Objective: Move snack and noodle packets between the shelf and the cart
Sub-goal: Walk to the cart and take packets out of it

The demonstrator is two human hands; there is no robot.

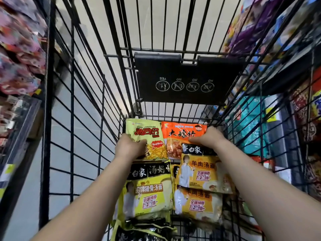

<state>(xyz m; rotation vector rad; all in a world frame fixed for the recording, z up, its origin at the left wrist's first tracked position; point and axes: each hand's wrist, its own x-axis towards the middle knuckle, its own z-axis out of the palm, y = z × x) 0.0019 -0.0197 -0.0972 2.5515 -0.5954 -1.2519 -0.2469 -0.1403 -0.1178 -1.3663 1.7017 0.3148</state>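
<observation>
Green snack packet (147,136) pinched in left hand (129,147), orange packet (180,136) in right hand (207,136), above noodle packets (151,193) in cart (73,119).

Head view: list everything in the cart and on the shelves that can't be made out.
All head view.
- Left shelf packets: motion blur, print unreadable.
- Right shelf packets: blurred, behind the wires of the cart.
- Bottom black packet: cut by the frame's lower edge.
- Green snack packet: lower left corner under the left hand.
- Orange packet: lower part under a yellow noodle packet, right edge behind the right hand.
</observation>
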